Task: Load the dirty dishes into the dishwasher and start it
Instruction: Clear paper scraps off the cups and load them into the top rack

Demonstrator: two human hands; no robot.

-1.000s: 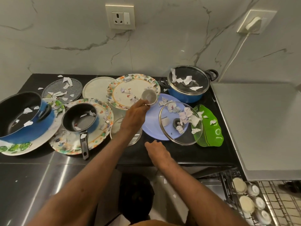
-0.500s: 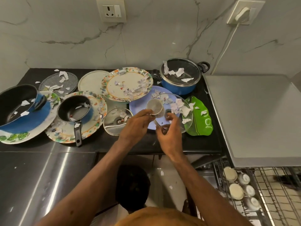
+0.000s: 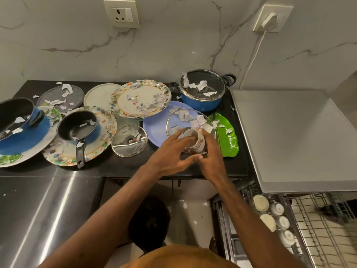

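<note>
Plates [image 3: 135,101] and pots [image 3: 201,104] (all paper-strewn) crowd the black counter [image 3: 123,168] centre-left; the steel top [image 3: 289,136] at right offers passage.

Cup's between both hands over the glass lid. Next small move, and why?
Probably release the left hand and swing the cup right and down toward the dishwasher rack. The right hand wraps the tilted cup, while the left hand's fingers lie fairly straight against it. The pulled-out rack holds a row of loaded cups with free wire space beside them.
</note>
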